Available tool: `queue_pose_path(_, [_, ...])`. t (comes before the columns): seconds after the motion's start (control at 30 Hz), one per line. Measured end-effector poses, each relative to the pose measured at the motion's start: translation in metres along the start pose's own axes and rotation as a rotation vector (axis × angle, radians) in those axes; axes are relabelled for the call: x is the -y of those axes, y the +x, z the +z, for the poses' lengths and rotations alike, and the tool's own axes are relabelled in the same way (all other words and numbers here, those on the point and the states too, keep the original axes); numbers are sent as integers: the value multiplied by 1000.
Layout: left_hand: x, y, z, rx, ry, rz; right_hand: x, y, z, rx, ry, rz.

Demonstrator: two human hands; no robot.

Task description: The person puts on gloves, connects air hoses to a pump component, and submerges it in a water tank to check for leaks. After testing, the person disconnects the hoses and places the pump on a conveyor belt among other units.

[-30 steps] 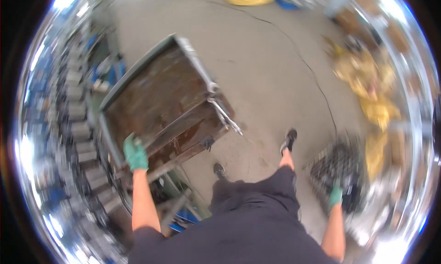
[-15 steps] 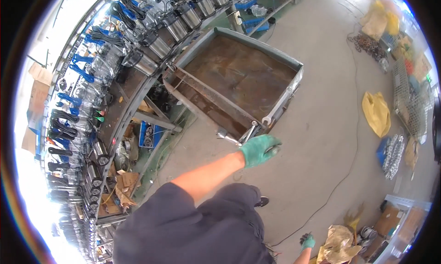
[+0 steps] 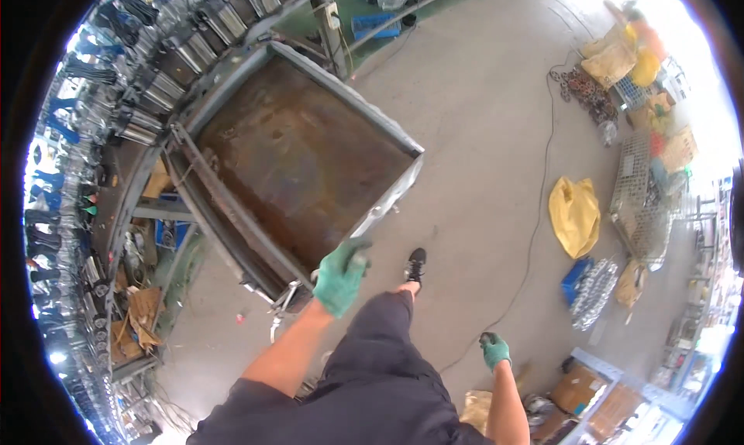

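My left hand (image 3: 341, 278), in a green glove with a darkened palm side, hovers over the near corner of a large metal tank (image 3: 411, 139) on the floor. Its fingers are loosely bent and apart, and nothing shows in them. Brown, murky liquid (image 3: 287, 151) fills the tank's wide part. Metal tools or fittings (image 3: 288, 296) sit at the corner beside my left wrist, partly covered by the hand. Lower right, my gloved right hand (image 3: 494, 350) hangs away from everything, its small fingers loosely curled with no object visible. My shoe (image 3: 416, 265) is stepping forward on the floor.
A long bench along the left carries rows of steel cylinders (image 3: 194, 50) and bundled cables. On the right lie a yellow sack (image 3: 575, 216), wire baskets (image 3: 632, 174), a chain heap (image 3: 585, 92) and cardboard boxes (image 3: 580, 389). A thin cable (image 3: 529, 251) crosses the floor.
The view has shifted, so the tank appears farther left. A step brings my shoe forward. My right hand has risen into view. The wrench seen on the tank rim is no longer visible.
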State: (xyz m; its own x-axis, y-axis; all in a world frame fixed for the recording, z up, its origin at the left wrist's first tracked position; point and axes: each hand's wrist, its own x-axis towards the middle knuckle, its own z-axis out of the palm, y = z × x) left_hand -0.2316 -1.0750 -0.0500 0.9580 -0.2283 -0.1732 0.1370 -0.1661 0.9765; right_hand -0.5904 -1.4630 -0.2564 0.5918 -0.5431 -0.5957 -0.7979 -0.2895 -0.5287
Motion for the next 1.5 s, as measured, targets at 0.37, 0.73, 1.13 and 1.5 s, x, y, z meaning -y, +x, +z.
queue_pose_path(0.37, [-65, 238, 115, -54, 29, -8, 74, 268, -257, 203, -283, 327])
queue_pose_path(0.73, [-59, 379, 203, -621, -327, -322, 571, 734, -165, 483, -1667, -508])
queue_pose_path(1.13, [94, 632, 169, -956, -805, -618, 896, 770, 280, 926, -1464, -1096])
queue_pose_path(1.5, [306, 782, 135, -1341, -1070, -617, 926, 882, 616, 898, -1590, -1540])
